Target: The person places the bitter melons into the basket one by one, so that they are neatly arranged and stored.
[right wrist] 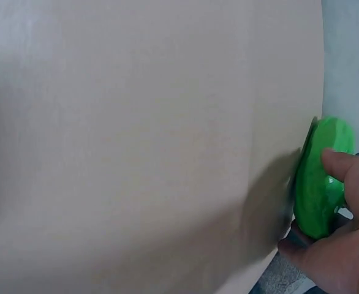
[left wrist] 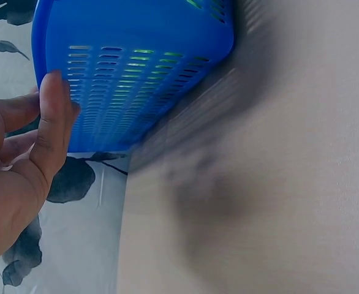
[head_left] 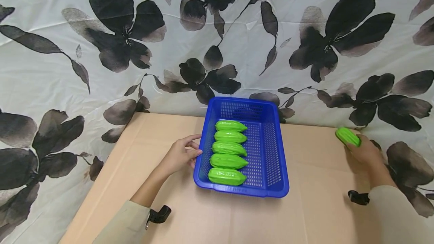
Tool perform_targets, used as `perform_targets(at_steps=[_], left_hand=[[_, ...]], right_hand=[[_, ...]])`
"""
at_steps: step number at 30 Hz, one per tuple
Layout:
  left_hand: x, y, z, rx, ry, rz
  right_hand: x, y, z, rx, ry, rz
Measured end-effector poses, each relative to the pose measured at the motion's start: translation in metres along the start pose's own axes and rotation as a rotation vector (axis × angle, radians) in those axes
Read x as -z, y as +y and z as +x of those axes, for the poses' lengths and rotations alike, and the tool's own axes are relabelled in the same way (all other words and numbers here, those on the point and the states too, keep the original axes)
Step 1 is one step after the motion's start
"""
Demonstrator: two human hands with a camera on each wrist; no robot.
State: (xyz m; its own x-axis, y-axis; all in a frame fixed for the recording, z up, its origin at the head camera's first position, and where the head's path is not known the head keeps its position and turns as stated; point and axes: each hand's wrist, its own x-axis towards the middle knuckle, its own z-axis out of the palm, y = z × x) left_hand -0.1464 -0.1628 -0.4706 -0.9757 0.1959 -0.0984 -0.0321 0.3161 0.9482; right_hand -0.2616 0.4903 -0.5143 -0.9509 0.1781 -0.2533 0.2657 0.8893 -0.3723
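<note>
A blue plastic basket (head_left: pixel 278 153) stands on the table, with several glossy green ridged vegetables, pointed at one end, in a column along its left half. My left hand (head_left: pixel 180 154) touches the basket's left rim from outside. In the left wrist view, fingers of the left hand (left wrist: pixel 29 141) rest against the perforated wall (left wrist: pixel 115 79). At the table's far right edge, my right hand (head_left: pixel 369 154) grips another ridged green vegetable (head_left: pixel 347 136). The right wrist view shows that vegetable (right wrist: pixel 317 190) between the thumb and fingers, by the table edge; part of it is hidden by the hand.
The light wooden-looking table (head_left: pixel 315 183) reaches from the basket to both arms. Behind and beside it hangs a white cloth (head_left: pixel 251 48) with dark flower prints. Black wrist cameras sit on both forearms, near the table surface.
</note>
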Motion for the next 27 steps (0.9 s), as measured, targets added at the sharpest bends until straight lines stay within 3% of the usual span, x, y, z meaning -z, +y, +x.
perform_targets(at_steps=[12,19,27], left_hand=[[0.0,0.003,-0.002,-0.003,-0.002,0.006],[-0.001,0.004,-0.002,0.003,0.004,0.002],[-0.001,0.006,-0.003,0.002,0.01,0.013]], right_hand=[[-0.004,-0.008,-0.008,0.141,0.152,0.064],[0.001,-0.018,-0.016,0.221,0.153,0.125],[0.004,-0.045,-0.03,0.324,0.145,0.184]])
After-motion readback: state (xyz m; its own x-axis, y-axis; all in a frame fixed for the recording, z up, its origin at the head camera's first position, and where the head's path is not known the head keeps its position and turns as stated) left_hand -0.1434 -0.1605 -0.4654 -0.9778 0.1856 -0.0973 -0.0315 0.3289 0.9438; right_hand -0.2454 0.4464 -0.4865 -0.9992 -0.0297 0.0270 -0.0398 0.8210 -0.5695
